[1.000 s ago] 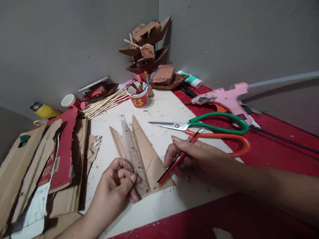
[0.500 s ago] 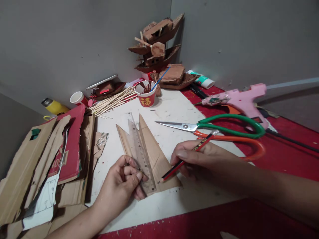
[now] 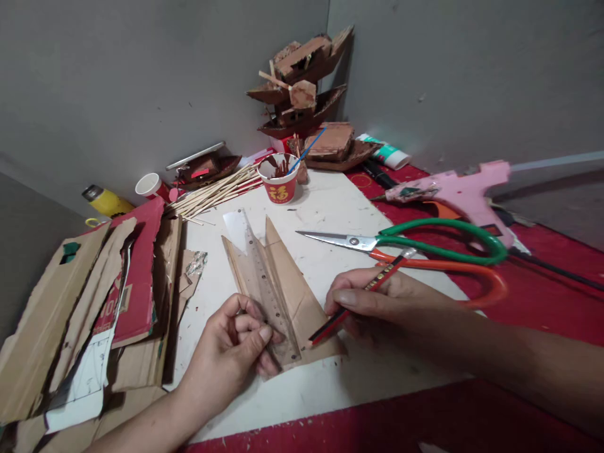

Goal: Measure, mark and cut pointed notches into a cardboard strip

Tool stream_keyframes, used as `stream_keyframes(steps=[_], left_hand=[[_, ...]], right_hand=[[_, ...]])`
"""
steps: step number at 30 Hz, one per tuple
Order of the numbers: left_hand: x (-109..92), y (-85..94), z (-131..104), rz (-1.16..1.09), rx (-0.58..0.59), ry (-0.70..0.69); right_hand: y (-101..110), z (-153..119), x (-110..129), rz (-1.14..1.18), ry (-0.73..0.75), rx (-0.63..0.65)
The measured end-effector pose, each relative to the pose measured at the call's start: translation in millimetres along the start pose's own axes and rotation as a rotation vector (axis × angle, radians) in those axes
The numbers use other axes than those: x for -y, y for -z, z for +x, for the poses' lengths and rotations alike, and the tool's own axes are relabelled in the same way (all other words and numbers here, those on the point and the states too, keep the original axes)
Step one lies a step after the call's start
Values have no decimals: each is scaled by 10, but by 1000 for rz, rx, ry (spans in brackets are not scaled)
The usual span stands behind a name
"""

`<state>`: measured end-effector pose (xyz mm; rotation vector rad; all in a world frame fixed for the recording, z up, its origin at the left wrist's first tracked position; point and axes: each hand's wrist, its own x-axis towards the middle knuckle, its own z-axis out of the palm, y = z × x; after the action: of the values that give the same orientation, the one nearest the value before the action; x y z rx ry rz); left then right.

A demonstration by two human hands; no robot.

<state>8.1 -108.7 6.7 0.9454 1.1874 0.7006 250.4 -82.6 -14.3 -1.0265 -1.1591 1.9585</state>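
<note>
A clear plastic ruler (image 3: 264,286) lies lengthwise over a piece of brown cardboard (image 3: 302,296) with a notched, pointed far end. My left hand (image 3: 238,343) is closed on the ruler's near end, thumb and fingers pinching its left edge. In my right hand (image 3: 372,299) is a red and black striped pencil (image 3: 358,299), held in a writing grip. Its tip is close above the cardboard, just right of the ruler; whether it touches I cannot tell. Both pieces rest on a white board (image 3: 226,402).
Green and orange-handled scissors (image 3: 358,242) lie behind my right hand, near a pink glue gun (image 3: 453,185). A paint-stained paper cup (image 3: 279,182) stands behind the cardboard, beside thin wooden sticks (image 3: 221,192). Cardboard scraps (image 3: 51,321) pile at left; brown model boats (image 3: 302,94) stand at the back.
The ruler's ends have shifted slightly against the cardboard, its far end to the left and its near end to the right. Both hands keep their grips, and the view has moved a little.
</note>
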Motion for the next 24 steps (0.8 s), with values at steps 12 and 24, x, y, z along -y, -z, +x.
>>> stream_keyframes(steps=[12, 24], left_hand=[[-41, 13, -20, -46, -1, -129], [-41, 16, -24, -60, -14, -157]], right_hand=[[-3, -10, 15, -65, 26, 30], [-18, 6, 13, -55, -6, 25]])
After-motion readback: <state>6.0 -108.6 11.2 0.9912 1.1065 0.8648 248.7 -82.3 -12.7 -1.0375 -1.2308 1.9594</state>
